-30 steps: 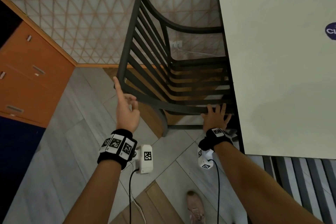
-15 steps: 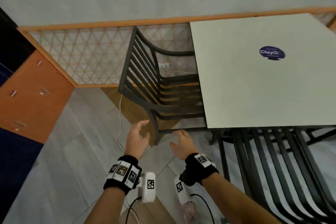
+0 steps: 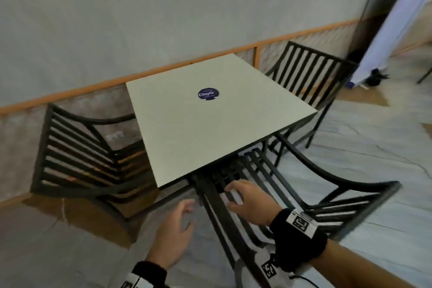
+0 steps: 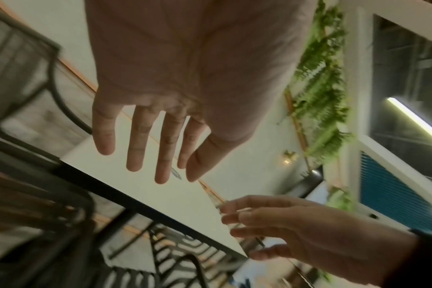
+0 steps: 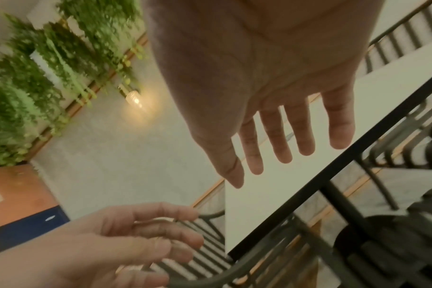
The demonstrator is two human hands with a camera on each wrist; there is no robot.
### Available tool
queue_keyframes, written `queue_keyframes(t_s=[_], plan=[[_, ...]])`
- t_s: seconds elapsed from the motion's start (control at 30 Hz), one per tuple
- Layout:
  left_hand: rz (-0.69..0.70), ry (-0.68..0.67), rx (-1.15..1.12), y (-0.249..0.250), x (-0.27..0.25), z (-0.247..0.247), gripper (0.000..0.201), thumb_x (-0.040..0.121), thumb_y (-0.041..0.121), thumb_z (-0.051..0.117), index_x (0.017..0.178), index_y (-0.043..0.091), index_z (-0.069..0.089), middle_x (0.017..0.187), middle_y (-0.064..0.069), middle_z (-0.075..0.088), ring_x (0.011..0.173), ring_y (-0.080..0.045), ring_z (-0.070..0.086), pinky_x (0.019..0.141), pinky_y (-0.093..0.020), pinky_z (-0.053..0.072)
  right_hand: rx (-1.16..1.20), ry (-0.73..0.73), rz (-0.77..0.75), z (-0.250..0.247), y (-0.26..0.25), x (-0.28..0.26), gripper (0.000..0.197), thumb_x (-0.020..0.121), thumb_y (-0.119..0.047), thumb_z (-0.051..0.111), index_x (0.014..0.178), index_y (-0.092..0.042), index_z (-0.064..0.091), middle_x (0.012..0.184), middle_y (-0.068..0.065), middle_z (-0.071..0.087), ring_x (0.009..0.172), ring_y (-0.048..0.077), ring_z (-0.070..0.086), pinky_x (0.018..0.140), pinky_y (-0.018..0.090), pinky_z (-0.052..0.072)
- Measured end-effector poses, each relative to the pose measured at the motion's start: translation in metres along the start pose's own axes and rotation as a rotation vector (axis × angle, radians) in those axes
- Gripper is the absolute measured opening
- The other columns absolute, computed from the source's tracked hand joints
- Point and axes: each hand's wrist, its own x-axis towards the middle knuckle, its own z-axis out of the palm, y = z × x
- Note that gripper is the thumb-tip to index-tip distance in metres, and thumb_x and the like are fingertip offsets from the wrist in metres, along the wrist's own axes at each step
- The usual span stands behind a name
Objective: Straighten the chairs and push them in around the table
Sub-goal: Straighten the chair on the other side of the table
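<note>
Both hands hover spread and empty, the left hand [image 3: 171, 236] beside and the right hand [image 3: 249, 202] above the black slatted metal chair [image 3: 292, 196]; gripping and squaring it under the square pale table [image 3: 210, 124] likely comes next.

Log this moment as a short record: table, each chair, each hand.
table: square, pale top, round dark sticker
left chair: seat under the table edge
far chair: at the far right side
near chair: seat partly under the table, back nearest the camera
left hand: open, holds nothing
right hand: open, over the near chair's slats; contact unclear
</note>
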Motion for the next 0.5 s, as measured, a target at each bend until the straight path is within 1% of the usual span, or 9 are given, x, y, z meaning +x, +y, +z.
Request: queue_keyframes(t_s=[0.07,0.1,0.13,0.2,0.27,0.33,0.4,0.47,0.5], plan=[[0.069,-0.111,0.058,0.049,0.014,0.03,0.037,0.094,0.022,0.054,0.123,0.039,0.04,0.121,0.013,0.053,0.117,-0.003,0.048,0.089,-0.014,0.035,0.004,0.058,0.037,-0.041,0.043,-0.016,0.038,0.088,-0.038,0.057,0.122,-0.024,0.051,0.131,-0.001,0.05,0.115,0.017,0.051,0.095,0.029,0.044],[0.099,-0.147,0.089,0.074,0.022,0.046,0.037,0.094,0.025,0.053,0.127,0.038,0.039,0.122,0.013,0.052,0.117,-0.003,0.047,0.087,-0.012,0.033,-0.006,0.088,0.057,-0.062,0.066,-0.023,0.037,0.088,-0.037,0.057,0.122,-0.023,0.051,0.13,-0.001,0.051,0.114,0.017,0.051,0.094,0.027,0.043],[0.132,-0.172,0.114,0.098,0.032,0.063,0.039,0.095,0.026,0.052,0.13,0.034,0.04,0.124,0.012,0.051,0.119,-0.004,0.046,0.088,-0.013,0.033,-0.02,0.111,0.076,-0.083,0.088,-0.031,0.036,0.088,-0.037,0.058,0.121,-0.023,0.052,0.129,0.0,0.052,0.114,0.018,0.051,0.093,0.026,0.042],[0.196,-0.224,0.142,0.142,0.056,0.1,0.042,0.094,0.026,0.053,0.135,0.027,0.041,0.127,0.008,0.051,0.119,-0.005,0.046,0.092,-0.013,0.032,-0.027,0.145,0.102,-0.123,0.134,-0.044,0.033,0.087,-0.034,0.059,0.118,-0.022,0.054,0.127,0.001,0.054,0.113,0.019,0.052,0.094,0.028,0.043],[0.233,-0.279,0.165,0.183,0.082,0.138,0.048,0.094,0.027,0.053,0.139,0.023,0.038,0.131,0.005,0.05,0.118,-0.005,0.044,0.092,-0.012,0.031,-0.032,0.158,0.11,-0.161,0.181,-0.054,0.031,0.087,-0.031,0.06,0.116,-0.02,0.056,0.124,0.003,0.056,0.111,0.021,0.053,0.092,0.027,0.042],[0.233,-0.33,0.18,0.221,0.108,0.172,0.057,0.094,0.028,0.053,0.145,0.023,0.03,0.134,0.002,0.048,0.12,-0.008,0.043,0.096,-0.016,0.032,-0.046,0.161,0.126,-0.196,0.223,-0.059,0.031,0.087,-0.029,0.06,0.117,-0.02,0.056,0.124,0.004,0.056,0.111,0.021,0.052,0.091,0.026,0.039],[0.207,-0.353,0.158,0.258,0.133,0.201,0.062,0.093,0.029,0.054,0.147,0.025,0.023,0.134,0.001,0.047,0.119,-0.01,0.044,0.098,-0.022,0.036,-0.071,0.146,0.131,-0.228,0.262,-0.06,0.031,0.088,-0.029,0.06,0.117,-0.02,0.057,0.126,0.004,0.055,0.115,0.021,0.05,0.094,0.027,0.037],[0.179,-0.355,0.153,0.289,0.158,0.227,0.063,0.093,0.028,0.054,0.147,0.024,0.022,0.134,0.0,0.046,0.12,-0.015,0.047,0.099,-0.027,0.04,-0.103,0.11,0.126,-0.257,0.297,-0.052,0.032,0.088,-0.029,0.059,0.119,-0.019,0.056,0.129,0.004,0.054,0.117,0.021,0.049,0.094,0.026,0.035],[0.168,-0.356,0.168,0.301,0.171,0.24,0.063,0.093,0.027,0.055,0.147,0.023,0.022,0.135,-0.001,0.046,0.121,-0.018,0.048,0.1,-0.029,0.041,-0.114,0.092,0.128,-0.27,0.314,-0.047,0.033,0.088,-0.028,0.059,0.12,-0.019,0.055,0.129,0.005,0.053,0.117,0.022,0.049,0.094,0.028,0.036]])
